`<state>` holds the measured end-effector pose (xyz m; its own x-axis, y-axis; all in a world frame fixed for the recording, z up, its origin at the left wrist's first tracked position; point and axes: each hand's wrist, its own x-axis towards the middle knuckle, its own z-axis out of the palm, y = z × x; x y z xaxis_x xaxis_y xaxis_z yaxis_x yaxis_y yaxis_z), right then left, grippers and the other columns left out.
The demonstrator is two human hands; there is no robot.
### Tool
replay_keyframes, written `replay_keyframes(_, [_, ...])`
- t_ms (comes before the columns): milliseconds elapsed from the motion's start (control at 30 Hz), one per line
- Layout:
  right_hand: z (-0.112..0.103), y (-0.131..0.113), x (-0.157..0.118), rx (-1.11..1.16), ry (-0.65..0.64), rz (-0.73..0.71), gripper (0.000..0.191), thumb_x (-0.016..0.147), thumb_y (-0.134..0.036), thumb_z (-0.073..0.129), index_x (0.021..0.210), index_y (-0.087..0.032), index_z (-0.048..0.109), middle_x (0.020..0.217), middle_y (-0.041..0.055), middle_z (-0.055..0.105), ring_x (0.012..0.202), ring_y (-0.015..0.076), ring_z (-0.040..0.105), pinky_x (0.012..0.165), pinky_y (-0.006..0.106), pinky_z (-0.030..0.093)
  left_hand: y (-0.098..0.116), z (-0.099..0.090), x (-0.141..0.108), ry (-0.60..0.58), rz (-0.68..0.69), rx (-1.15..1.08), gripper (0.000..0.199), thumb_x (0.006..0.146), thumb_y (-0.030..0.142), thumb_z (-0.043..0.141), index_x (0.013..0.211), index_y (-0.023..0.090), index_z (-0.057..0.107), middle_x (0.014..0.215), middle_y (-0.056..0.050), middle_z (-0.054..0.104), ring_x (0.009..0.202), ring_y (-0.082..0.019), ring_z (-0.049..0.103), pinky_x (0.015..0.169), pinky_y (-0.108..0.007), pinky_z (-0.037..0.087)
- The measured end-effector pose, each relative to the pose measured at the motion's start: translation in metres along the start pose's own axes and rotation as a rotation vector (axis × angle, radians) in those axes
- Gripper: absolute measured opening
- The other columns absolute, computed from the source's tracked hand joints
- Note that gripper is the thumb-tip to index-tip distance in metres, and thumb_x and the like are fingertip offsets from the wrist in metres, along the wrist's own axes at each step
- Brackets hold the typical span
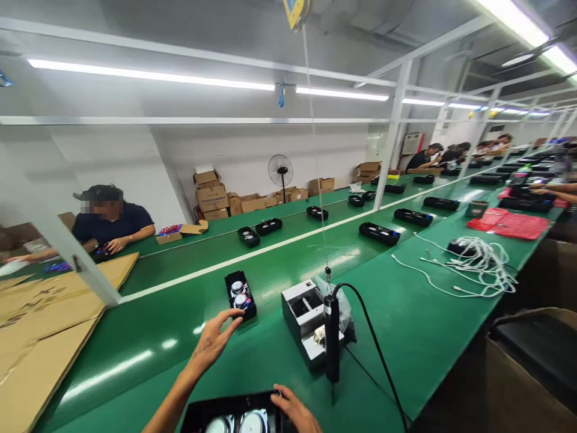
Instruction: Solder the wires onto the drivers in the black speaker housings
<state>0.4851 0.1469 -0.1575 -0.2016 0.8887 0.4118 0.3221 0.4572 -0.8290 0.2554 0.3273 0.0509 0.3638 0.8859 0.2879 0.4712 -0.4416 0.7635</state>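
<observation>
A person's bare left hand (pixel 211 341) reaches across the lower centre of the frame, thumb and fingers parted, the tips at the near end of an open, oblong black plastic housing (pixel 249 296) fitted with two round silver speakers (pixel 237 288); whether they touch it cannot be told. The right hand (pixel 297 414), cut off by the bottom edge, lays its bent fingers on the right corner of a larger-looking black plastic speaker housing (pixel 229 401), itself partly out of frame; whether they grip or merely rest there cannot be told.

Both housings sit above a long green table (pixel 419 331). Right of centre, a black cylindrical power screwdriver (pixel 332 343) hangs upright on a line, in front of a grey-and-black boxy device (pixel 295 325). Tangled white cables (pixel 482 267) and a crumpled red plastic sheet (pixel 509 224) lie at right, while more black oblong housings (pixel 378 233) stretch toward the upper right. At left, a co-worker in a dark top (pixel 130 225) sits behind flat brown cardboard (pixel 49 307); a round black standing fan (pixel 280 171) and brown cardboard cartons (pixel 211 198) line the wall.
</observation>
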Motion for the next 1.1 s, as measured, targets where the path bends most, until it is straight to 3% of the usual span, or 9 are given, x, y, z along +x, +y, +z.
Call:
replay_keyframes(167, [-0.020,-0.039,-0.012,0.049,0.004,0.062,0.095,0.068,-0.026,0.089,0.156,-0.026,0.052,0.164,0.0170,0.047,0.150,0.0410,0.046,0.122,0.056,0.040,-0.049,-0.024,-0.101,0.144,-0.333,-0.034,0.064,0.078,0.081,0.059,0.095,0.024,0.082,0.100,-0.009,0.084,0.105,-0.034,0.077,0.101,-0.048,0.059])
replay_keyframes(300, [-0.026,-0.057,-0.013,0.008,0.097,0.080,0.080,0.071,-0.011,0.075,0.149,-0.026,0.058,0.158,0.0155,0.055,0.145,0.0386,0.053,0.120,0.056,0.045,-0.058,-0.002,-0.167,0.246,-0.464,-0.108,0.075,0.080,0.086,0.051,0.105,0.022,0.080,0.105,-0.010,0.083,0.105,-0.033,0.077,0.098,-0.045,0.062])
replay_keyframes(400, [-0.028,-0.063,-0.017,-0.096,0.226,0.042,0.064,0.076,-0.009,0.069,0.138,-0.026,0.065,0.147,0.0138,0.065,0.135,0.0363,0.064,0.111,0.052,0.056,-0.054,0.021,-0.196,0.312,-0.509,-0.161,0.075,0.084,0.085,0.048,0.115,0.023,0.077,0.117,-0.009,0.080,0.113,-0.031,0.075,0.099,-0.042,0.061])
replay_keyframes(533, [-0.031,-0.088,-0.023,-0.226,0.364,-0.127,0.042,0.087,-0.008,0.063,0.124,-0.029,0.068,0.120,0.0103,0.076,0.111,0.0312,0.073,0.094,0.048,0.061,-0.042,0.050,-0.217,0.396,-0.584,-0.246,0.072,0.084,0.085,0.050,0.116,0.025,0.073,0.123,-0.007,0.078,0.116,-0.031,0.073,0.098,-0.039,0.062])
replay_keyframes(633, [-0.027,-0.111,-0.022,-0.261,0.199,-0.264,0.037,0.087,-0.009,0.067,0.118,-0.029,0.066,0.096,0.0044,0.079,0.088,0.0269,0.073,0.078,0.042,0.059,-0.031,0.070,-0.227,0.457,-0.635,-0.299,0.069,0.083,0.084,0.052,0.115,0.026,0.070,0.125,-0.006,0.077,0.116,-0.031,0.073,0.097,-0.038,0.061])
replay_keyframes(733, [-0.013,-0.127,-0.018,-0.326,0.018,-0.337,0.036,0.085,-0.018,0.071,0.120,-0.026,0.065,0.096,0.0049,0.081,0.081,0.0268,0.071,0.069,0.040,0.055,-0.023,0.083,-0.234,0.473,-0.623,-0.285,0.066,0.085,0.082,0.051,0.115,0.026,0.069,0.126,-0.007,0.076,0.121,-0.031,0.070,0.104,-0.040,0.058])
replay_keyframes(833, [0.003,-0.136,-0.012,-0.303,0.012,-0.334,0.030,0.087,-0.017,0.067,0.115,-0.027,0.068,0.095,0.0042,0.081,0.079,0.0250,0.070,0.068,0.038,0.053,-0.023,0.088,-0.238,0.478,-0.585,-0.247,0.064,0.087,0.080,0.049,0.116,0.026,0.069,0.127,-0.007,0.075,0.125,-0.031,0.068,0.109,-0.043,0.055])
replay_keyframes(1000, [0.010,-0.144,0.004,0.088,0.175,-0.025,0.018,0.102,-0.028,0.057,0.107,-0.024,0.074,0.100,0.0085,0.080,0.092,0.0241,0.073,0.084,0.038,0.059,-0.024,0.090,-0.241,0.489,-0.561,-0.220,0.061,0.089,0.077,0.050,0.118,0.027,0.070,0.128,-0.007,0.074,0.128,-0.032,0.066,0.111,-0.045,0.054])
replay_keyframes(1100, [0.000,-0.142,0.019,0.248,0.248,0.247,0.037,0.107,-0.048,0.051,0.105,-0.019,0.074,0.090,0.0075,0.078,0.080,0.0203,0.073,0.075,0.030,0.061,-0.024,0.090,-0.240,0.486,-0.564,-0.236,0.061,0.089,0.076,0.050,0.118,0.027,0.071,0.128,-0.007,0.075,0.128,-0.032,0.066,0.112,-0.046,0.054])
